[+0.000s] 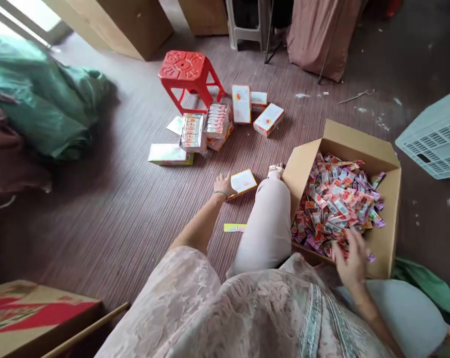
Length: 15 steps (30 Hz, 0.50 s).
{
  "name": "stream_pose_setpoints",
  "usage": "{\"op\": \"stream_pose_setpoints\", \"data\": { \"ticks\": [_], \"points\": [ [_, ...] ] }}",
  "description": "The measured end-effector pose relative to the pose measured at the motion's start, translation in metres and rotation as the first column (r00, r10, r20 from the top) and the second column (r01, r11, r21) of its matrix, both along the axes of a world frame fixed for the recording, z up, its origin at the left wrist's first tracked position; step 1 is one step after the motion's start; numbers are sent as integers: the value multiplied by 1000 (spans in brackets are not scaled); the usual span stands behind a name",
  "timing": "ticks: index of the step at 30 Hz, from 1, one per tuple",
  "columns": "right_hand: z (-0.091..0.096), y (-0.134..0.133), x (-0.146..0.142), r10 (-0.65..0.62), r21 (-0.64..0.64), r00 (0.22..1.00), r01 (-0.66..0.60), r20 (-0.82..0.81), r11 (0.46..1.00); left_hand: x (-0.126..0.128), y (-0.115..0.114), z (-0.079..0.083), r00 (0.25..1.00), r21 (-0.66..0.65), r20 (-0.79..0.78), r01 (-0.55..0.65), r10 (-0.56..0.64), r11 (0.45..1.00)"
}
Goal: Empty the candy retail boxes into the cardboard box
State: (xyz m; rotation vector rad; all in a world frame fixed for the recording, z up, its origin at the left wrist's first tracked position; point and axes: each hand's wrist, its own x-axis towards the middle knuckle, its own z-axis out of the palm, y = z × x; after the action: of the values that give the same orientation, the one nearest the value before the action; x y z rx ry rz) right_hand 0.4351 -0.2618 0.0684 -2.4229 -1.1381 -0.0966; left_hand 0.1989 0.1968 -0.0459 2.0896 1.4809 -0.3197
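I sit on the floor with one leg [265,223] stretched out. My left hand [224,185] reaches forward and grips the edge of a small yellow-and-white box [243,181] lying on the floor. My right hand [349,256] hovers blurred at the near edge of an open cardboard carton [391,219]. The carton is full of small red, pink and purple sachets [335,201]. Whether the right hand's fingers hold a sachet I cannot make out.
Several filled and closed small boxes [217,122] lie beside a red plastic stool [187,74] ahead. A yellow slip [234,227] lies by my leg. A white crate [435,136] stands right, a green bag [42,99] left, a printed carton [31,313] near left.
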Motion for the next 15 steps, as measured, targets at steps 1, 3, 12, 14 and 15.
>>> {"op": "stream_pose_setpoints", "data": {
  "ticks": [1, 3, 12, 14, 15],
  "points": [
    [-19, 15, -9, 99, -70, 995, -99, -2, 993, -1, 2, -14, 998, -17, -58, 24, -25, 1000],
    [-53, 32, -26, 238, -203, 971, -236, -12, 950, -3, 10, -41, 986, -35, -154, 57, -62, 998],
    [-66, 32, -34, 338, -367, 941, -313, 2, 876, 7, 37, -120, 921, -186, -267, 239, -283, 953],
    [-64, 34, -34, 347, -379, 938, -324, -8, 867, 9, 32, -126, 943, -145, -215, 228, -255, 963],
    [-63, 35, -34, 350, -385, 937, -328, -12, 863, 9, 30, -127, 958, -127, -181, 202, -222, 971]
  ]
}}
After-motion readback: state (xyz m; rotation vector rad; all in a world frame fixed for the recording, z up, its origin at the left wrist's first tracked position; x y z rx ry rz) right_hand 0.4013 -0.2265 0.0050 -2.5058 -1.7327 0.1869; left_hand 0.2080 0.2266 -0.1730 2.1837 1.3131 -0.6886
